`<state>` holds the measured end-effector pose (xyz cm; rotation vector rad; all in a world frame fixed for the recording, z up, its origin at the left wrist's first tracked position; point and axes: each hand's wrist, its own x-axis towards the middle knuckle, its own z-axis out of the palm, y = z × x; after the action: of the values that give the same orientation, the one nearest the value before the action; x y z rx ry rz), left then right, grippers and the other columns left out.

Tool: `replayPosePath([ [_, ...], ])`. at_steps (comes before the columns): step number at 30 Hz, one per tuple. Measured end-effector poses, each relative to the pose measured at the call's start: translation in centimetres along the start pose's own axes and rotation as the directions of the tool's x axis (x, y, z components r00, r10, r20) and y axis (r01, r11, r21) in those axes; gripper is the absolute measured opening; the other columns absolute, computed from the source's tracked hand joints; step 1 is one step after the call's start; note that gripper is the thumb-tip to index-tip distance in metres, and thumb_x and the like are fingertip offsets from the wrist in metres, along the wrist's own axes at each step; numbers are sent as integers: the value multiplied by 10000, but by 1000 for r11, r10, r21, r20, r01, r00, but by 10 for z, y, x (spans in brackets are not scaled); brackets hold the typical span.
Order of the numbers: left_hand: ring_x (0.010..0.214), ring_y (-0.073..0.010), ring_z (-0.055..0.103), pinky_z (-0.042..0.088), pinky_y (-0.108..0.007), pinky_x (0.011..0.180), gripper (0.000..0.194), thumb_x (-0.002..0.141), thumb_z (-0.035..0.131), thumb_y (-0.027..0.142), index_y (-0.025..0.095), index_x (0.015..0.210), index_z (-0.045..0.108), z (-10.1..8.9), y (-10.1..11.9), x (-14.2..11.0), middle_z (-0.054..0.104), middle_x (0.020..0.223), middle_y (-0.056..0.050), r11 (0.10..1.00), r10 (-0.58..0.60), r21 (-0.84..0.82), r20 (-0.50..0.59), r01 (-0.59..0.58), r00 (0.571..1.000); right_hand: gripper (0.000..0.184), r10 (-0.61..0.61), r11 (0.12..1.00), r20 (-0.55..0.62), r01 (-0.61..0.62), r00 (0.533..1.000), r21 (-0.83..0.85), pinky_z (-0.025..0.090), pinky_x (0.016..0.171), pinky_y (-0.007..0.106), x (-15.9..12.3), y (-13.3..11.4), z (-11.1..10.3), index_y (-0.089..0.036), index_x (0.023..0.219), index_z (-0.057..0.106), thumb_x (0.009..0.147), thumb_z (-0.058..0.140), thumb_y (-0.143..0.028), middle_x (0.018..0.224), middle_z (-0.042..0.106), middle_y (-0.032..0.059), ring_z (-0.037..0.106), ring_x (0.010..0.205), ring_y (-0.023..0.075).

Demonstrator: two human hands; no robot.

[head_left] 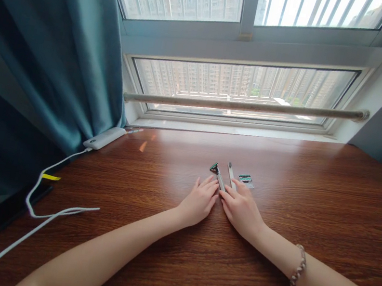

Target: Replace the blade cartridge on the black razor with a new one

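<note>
- Palms down on a wooden table (295, 194), your left hand (198, 202) rests loosely spread, its fingertips just beside the razor (220, 180).
- Your right hand (241, 210) stretches its fingers over the lower ends of the razor and a slim bar (231, 173); whether it pinches either, you cannot tell from here.
- The razor lies between your hands, green-and-black head pointing toward the window (245, 83).
- Expect it to be light and stiff, its silvery handle perhaps slick; take hold mid-handle, clear of the blades, the part likeliest to cut or chip.
- The bar, probably rigid too, should lift best by its exposed upper half.
- Just right of the bar sits a small clear pack (246, 180), with dark and green strips at it, too small to count; grip its edges, since thin plastic may flex.
</note>
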<state>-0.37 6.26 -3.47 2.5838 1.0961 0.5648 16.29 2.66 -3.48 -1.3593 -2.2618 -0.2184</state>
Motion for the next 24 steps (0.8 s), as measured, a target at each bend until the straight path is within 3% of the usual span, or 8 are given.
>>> replayPosePath([
  [4, 1302, -229, 227, 124, -531, 1041, 362, 871, 326, 248, 158, 1198, 453, -3, 3, 0, 396, 1343, -132, 1000, 13, 27, 56, -15, 998, 236, 4, 999, -20, -3, 1000, 39, 287, 1004, 440, 0, 5, 1, -189, 978, 630, 835, 449, -139, 1010, 644, 58, 422, 1153, 244],
  [7, 1311, -219, 207, 104, -541, 1041, 374, 865, 343, 238, 180, 1224, 432, -4, 4, 0, 364, 1368, -118, 1000, 27, -14, 61, -27, 998, 265, 33, 994, -97, -23, 995, 107, 313, 988, 429, 0, 7, 2, -194, 1020, 621, 840, 436, -135, 1011, 653, 58, 455, 1133, 224],
  [12, 1273, -212, 294, 182, -453, 1057, 340, 859, 387, 248, 175, 1169, 506, -10, 10, 4, 421, 1328, -114, 941, -3, -339, -38, -10, 999, 234, 237, 934, -256, -147, 937, 326, 415, 887, 379, 2, 4, -3, -219, 1002, 647, 840, 479, -229, 1018, 647, 76, 548, 1011, 210],
  [15, 1168, -210, 431, 265, -398, 1028, 308, 854, 416, 293, 153, 1089, 558, -17, 15, 8, 530, 1217, -112, 739, -168, -672, -120, 45, 978, 219, 363, 845, -281, -187, 889, 501, 431, 874, 372, 3, -3, -9, -243, 988, 658, 825, 512, -247, 996, 655, 61, 575, 960, 205],
  [18, 1023, -194, 545, 380, -367, 936, 265, 825, 477, 339, 143, 977, 570, -21, 19, 10, 603, 1084, -102, 300, -368, -948, -9, 109, 930, 213, 395, 741, -236, -155, 888, 654, 440, 874, 364, 1, -13, -14, -267, 985, 658, 805, 547, -243, 993, 659, 42, 582, 954, 200],
  [20, 911, -174, 597, 447, -333, 839, 229, 802, 519, 334, 141, 920, 549, -22, 22, 9, 620, 1021, -100, 33, -446, -992, 98, 126, 889, 220, 372, 680, -174, -140, 912, 720, 441, 878, 358, 0, -20, -16, -276, 988, 656, 787, 573, -241, 1005, 656, 34, 577, 967, 199],
  [22, 809, -155, 620, 473, -309, 764, 192, 787, 545, 310, 140, 873, 527, -24, 23, 9, 633, 938, -91, -68, -487, -991, 134, 116, 863, 194, 341, 641, -107, -148, 934, 753, 441, 873, 350, 0, -23, -18, -271, 949, 672, 776, 586, -251, 1001, 655, 34, 576, 966, 200],
  [24, 733, -138, 619, 474, -289, 725, 173, 774, 563, 289, 141, 848, 514, -27, 23, 8, 633, 807, -54, -29, -511, -997, 80, 76, 856, 137, 331, 603, -40, -178, 943, 778, 457, 817, 324, 1, -24, -21, -238, 823, 700, 785, 574, -275, 900, 676, 40, 603, 877, 190],
])
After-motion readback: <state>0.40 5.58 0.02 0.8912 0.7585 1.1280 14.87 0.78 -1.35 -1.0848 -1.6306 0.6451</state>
